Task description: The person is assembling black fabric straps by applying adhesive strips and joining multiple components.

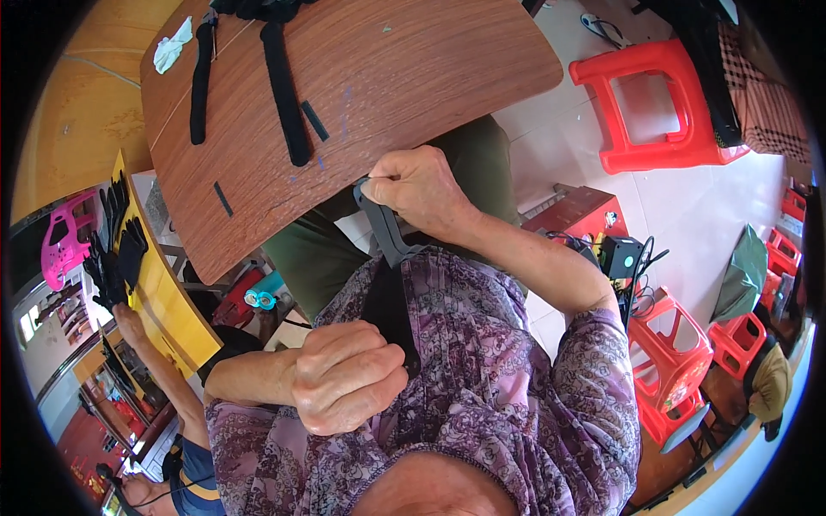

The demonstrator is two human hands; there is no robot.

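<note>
1. The strap (389,284) pulled between the left hand (348,377) and right hand (419,188) is black, greying at its upper end.
2. The blouse (508,378) is purple with a paler floral or paisley print.
3. The table (404,77) is reddish-brown wood grain; the loose straps (284,95) on it are black.
4. The stools (654,103) are bright red.
5. The trousers (327,249) look olive green, possibly darker in shade.
6. The side bench (168,301) is yellow.

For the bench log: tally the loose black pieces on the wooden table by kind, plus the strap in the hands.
Long black straps on the wooden table: 2
Short black strips: 2
Black strap held between left hand and right hand: 1
Total: 5
</note>
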